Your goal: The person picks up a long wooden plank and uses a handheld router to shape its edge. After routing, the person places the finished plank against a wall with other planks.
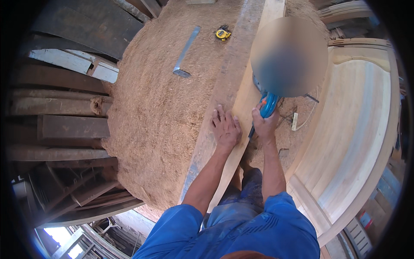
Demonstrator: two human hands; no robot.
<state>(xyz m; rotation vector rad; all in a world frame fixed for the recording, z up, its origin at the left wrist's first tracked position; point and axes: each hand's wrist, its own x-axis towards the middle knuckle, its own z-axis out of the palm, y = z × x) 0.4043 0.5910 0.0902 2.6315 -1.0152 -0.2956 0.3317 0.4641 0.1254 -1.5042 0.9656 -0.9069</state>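
A long pale wooden board (241, 108) runs away from me beside a dusty grey plank (207, 142). My left hand (226, 131) lies flat with fingers stretched, on the plank and against the board's left side. At the board's right side, my right hand (264, 124) is wrapped round the handle of a blue power tool (270, 103) with an orange button. A round blurred patch covers the tool's front part, so its exact kind cannot be told. Farther off, a steel square (187, 52) and a yellow tape measure (222, 33) lie on the sawdust.
Sawdust (155, 112) spreads thickly on the left. Dark timber pieces (73, 129) are stacked along the left side. A large curved-top wooden panel (353, 125) stands close on the right. Near my right hand are a cord and a small pale block (294, 121).
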